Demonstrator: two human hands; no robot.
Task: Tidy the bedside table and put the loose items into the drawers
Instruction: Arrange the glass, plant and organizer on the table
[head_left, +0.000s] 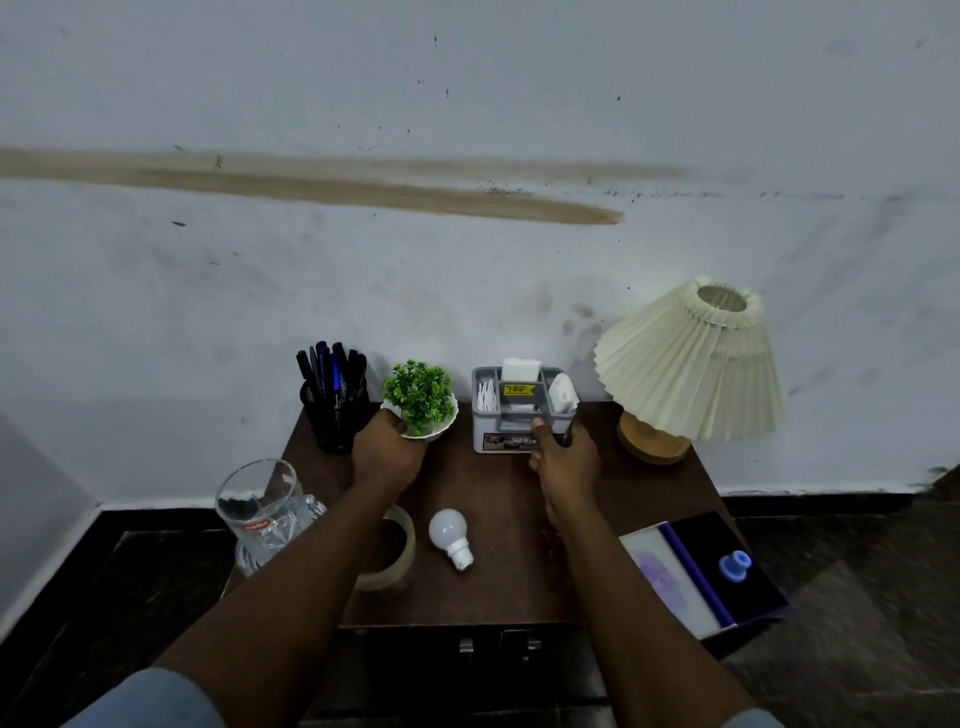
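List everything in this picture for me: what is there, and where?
dark brown wooden bedside table: one, centre, two metal drawer handles in front.
black mesh pen holder: one, full of dark pens, back left.
small green artificial plant in white pot: one, beside the holder.
grey plastic organiser: one, holds white tissues, back middle.
cream pleated lamp, wooden base: one, back right.
clear glass jug: one, red label, left edge.
beige tape roll: one, front left.
white light bulb: one, lying front middle.
dark box with purple picture: one, right edge.
left hand: one, grip round the plant's pot.
right hand: one, at the organiser's front, grip on a thin dark item, perhaps a pen.
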